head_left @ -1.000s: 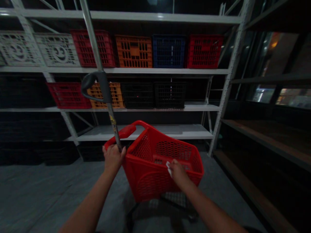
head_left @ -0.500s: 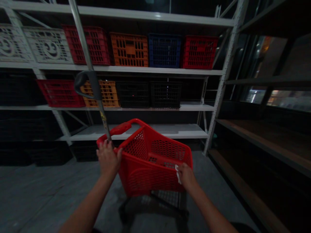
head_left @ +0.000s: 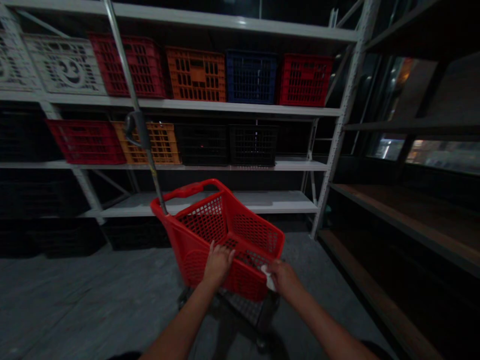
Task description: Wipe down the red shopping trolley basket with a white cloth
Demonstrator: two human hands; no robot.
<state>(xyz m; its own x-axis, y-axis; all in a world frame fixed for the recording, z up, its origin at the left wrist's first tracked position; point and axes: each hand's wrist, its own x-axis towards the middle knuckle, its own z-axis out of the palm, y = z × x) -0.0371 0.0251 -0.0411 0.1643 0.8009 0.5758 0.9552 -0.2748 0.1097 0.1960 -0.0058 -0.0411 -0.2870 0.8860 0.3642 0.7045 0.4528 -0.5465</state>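
A red plastic mesh shopping basket (head_left: 204, 220) rides on a dark wheeled cart frame (head_left: 240, 307), with a red grip bar (head_left: 183, 191) along its far rim. My left hand (head_left: 218, 263) is closed over the basket's near rim. My right hand (head_left: 283, 277) is at the near right corner, pinching a small white cloth (head_left: 268, 278) against the rim. A metal pole with a black curved handle (head_left: 139, 131) leans up out of the basket's left corner, touched by neither hand. Its lower end is hidden by the basket.
White metal shelving (head_left: 187, 105) ahead holds several red, orange, blue, white and black plastic crates. Dark wooden shelves (head_left: 405, 215) stand on the right. The basket stands on a grey concrete floor (head_left: 82, 290), with a low white shelf (head_left: 243, 202) beyond it.
My left hand has let go of the pole at the basket's left corner and moved onto the near rim. The basket has turned slightly, and the view has shifted a little.
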